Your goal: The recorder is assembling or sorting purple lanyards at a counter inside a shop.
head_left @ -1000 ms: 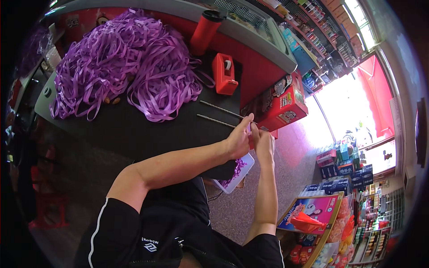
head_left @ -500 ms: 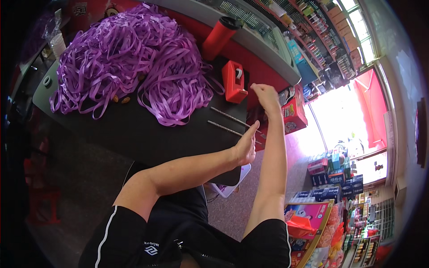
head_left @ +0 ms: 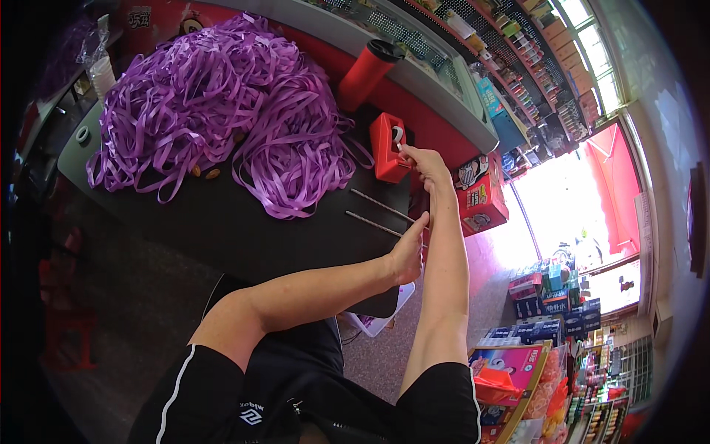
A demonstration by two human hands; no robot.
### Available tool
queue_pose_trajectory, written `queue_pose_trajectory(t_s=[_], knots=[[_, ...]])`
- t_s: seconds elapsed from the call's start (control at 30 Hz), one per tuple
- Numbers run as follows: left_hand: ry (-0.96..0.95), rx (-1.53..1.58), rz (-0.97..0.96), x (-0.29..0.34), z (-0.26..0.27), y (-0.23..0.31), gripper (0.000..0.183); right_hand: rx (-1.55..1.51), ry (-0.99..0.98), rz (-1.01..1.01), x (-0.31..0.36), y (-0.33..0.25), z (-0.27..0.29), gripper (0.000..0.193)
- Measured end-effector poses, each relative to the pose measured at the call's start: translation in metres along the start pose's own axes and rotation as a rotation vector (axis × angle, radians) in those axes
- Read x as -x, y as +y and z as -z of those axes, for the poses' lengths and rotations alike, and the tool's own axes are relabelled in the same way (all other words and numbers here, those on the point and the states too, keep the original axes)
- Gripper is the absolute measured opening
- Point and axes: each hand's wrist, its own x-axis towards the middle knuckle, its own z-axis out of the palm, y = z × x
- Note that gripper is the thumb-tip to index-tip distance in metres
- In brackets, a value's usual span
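Note:
My right hand (head_left: pixel 429 167) reaches to the red tape dispenser (head_left: pixel 384 152) at the table's right end. Its thumb and forefinger are pinched together at the dispenser's front end, by the tape; the strip itself is too small to make out. Lower down, my left hand (head_left: pixel 408 253) is held by the table's right edge, thumb upward. Its other fingers are hidden, and so is anything in them. Two thin speckled rods (head_left: pixel 376 224) lie side by side, running toward this hand. A big heap of purple ribbon (head_left: pixel 214 103) covers the far left of the black table (head_left: pixel 244 237).
Behind the dispenser stands a red tumbler with a black lid (head_left: pixel 364 78). A red box (head_left: pixel 481 194) is right of my right forearm. Below the table edge is a white plastic bin (head_left: pixel 384 318). A glass counter (head_left: pixel 444 66) runs along the back.
My right hand has come down and left onto the tape dispenser, its fingertips now pinched there. The left hand stays almost in place. The whole view has shifted slightly.

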Motion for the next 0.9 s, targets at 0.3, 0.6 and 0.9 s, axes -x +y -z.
queue_pose_trajectory(t_s=[0.3, 0.6, 0.9], knots=[[0.116, -0.021, -0.009, 0.003, -0.006, 0.002, 0.087, -0.263, -0.056, -0.091, 0.013, 0.011, 0.019, 0.016], [0.002, -0.02, -0.071, -0.005, 0.008, 0.002, 0.079, -0.35, -0.119, -0.144, 0.032, 0.029, 0.006, 0.022], [0.013, 0.088, -0.037, 0.007, -0.006, 0.005, 0.067, -0.322, -0.139, -0.084, 0.033, 0.048, -0.001, 0.018]])
